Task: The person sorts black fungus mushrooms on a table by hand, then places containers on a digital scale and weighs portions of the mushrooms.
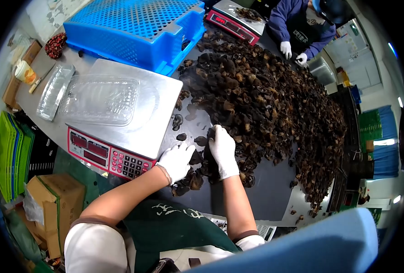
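Both my hands wear white gloves and rest low over the metal table. My left hand (177, 161) is beside the scale's front corner, its fingertips touching dark fungus pieces (195, 179). Just to the right, my right hand (223, 152) lies along the near edge of a large heap of dark brown fungus (256, 95), fingers pointing away from me. Whether either hand grips a piece is hidden. A few loose pieces (181, 136) lie beyond my left hand. On the scale (165, 95) sits a clear plastic tray (104, 100).
A blue crate (133, 36) stands behind the scale, near a second red scale (233, 22). Across the heap, a co-worker's gloved hands (294, 53) are at the table edge. More clear trays (56, 91) lie left. Cardboard boxes (58, 209) and green crates (10, 154) stand lower left.
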Demonstrator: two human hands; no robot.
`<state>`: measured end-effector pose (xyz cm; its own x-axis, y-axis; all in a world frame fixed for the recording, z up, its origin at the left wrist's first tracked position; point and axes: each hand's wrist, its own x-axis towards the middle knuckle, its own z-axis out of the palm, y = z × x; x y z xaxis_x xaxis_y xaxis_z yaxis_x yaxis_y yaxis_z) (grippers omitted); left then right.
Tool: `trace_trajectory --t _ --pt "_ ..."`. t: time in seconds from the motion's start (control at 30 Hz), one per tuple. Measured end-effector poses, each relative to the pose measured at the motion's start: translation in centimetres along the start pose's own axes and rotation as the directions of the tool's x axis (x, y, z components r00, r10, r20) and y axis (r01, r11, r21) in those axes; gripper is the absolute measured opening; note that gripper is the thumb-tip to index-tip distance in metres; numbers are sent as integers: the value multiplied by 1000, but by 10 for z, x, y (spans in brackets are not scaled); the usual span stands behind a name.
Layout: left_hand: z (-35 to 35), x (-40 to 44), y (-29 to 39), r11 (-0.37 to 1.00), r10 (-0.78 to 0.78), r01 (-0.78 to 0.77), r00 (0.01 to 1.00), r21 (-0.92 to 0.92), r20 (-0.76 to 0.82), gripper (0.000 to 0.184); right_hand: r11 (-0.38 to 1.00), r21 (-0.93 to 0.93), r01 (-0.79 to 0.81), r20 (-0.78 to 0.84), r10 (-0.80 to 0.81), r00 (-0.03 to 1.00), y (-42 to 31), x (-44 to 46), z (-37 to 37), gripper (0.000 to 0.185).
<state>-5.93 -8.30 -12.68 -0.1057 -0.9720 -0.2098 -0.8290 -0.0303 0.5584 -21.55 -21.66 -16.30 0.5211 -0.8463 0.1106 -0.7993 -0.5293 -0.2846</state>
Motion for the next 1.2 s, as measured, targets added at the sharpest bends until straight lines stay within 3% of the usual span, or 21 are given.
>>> trace_trajectory --t 0.07,0.17,0.2,0.27,0.3,0.33,0.43,0.47,0.53,0.6,0.67,0.7,0.73,0.8,0.87,0.93,0.97,1.0,1.07,1.13,1.2 --pt "-7 -10 8 999 -31 31 999 -9 24 63 994 95 -58 56 53 997 5 -3 -7 37" --pt "-3 -26 13 986 31 -9 991 168 -128 63 978 190 -85 15 84 996 -5 -3 -29 38" --pt "-6 -29 16 986 30 -9 992 166 -124 63 982 188 -21 -58 32 998 -9 -2 -32 39" --pt "-16 -38 22 990 -38 36 999 133 14 55 965 262 -12 -65 30 997 -24 5 -37 37" --pt "-12 -44 21 986 -16 16 1000 169 -2 45 945 327 15 -40 -1 999 -28 9 -35 32" --pt "-9 -50 19 989 -13 4 998 147 61 38 946 292 138 -146 -98 984 -31 14 -28 26" --pt "-2 -65 19 987 -43 -9 947 159 318 37 954 205 220 -132 -195 972 -29 31 1 17" --pt "-3 -68 21 987 -71 6 915 163 397 37 952 208 224 -131 -200 971 -30 33 9 17" --pt "-5 -68 22 987 -103 31 879 160 465 38 981 -81 178 -17 -180 984 -35 37 18 15" --pt "-1 -69 20 984 -155 84 840 157 520 41 982 -80 169 16 -169 986 -31 37 24 14" --pt "5 -67 20 981 -177 107 827 161 534 43 966 39 256 78 -259 963 -21 33 31 13" --pt "8 -66 20 983 -169 100 820 154 547 43 943 172 286 -7 -290 957 -17 29 28 13" --pt "9 -65 20 984 -163 95 812 149 560 43 940 268 211 26 -226 974 -15 29 22 9" --pt "11 -61 21 983 -179 122 798 137 576 37 851 495 176 -122 -133 984 -3 27 19 7" --pt "18 -61 20 982 -158 79 842 171 516 30 738 674 -46 -66 122 990 -10 13 -20 10" --pt "14 -56 18 985 -123 38 838 168 531 28 509 823 -252 118 281 953 -8 -4 -48 12" --pt "10 -53 18 986 -90 -2 831 166 549 27 450 847 -284 169 279 945 -5 -12 -52 14" --pt "7 -50 19 985 -76 -6 886 173 457 22 433 846 -311 215 257 942 -4 -18 -55 16" --pt "-6 -41 28 987 -96 31 904 160 417 24 587 776 -231 156 176 972 -11 -25 -53 15" --pt "-2 -37 37 979 -99 17 909 202 406 26 713 701 34 3 -51 999 -38 -21 -58 17" --pt "9 -36 40 981 -65 -44 846 190 530 30 725 637 261 -97 -261 961 -64 -12 -46 15"
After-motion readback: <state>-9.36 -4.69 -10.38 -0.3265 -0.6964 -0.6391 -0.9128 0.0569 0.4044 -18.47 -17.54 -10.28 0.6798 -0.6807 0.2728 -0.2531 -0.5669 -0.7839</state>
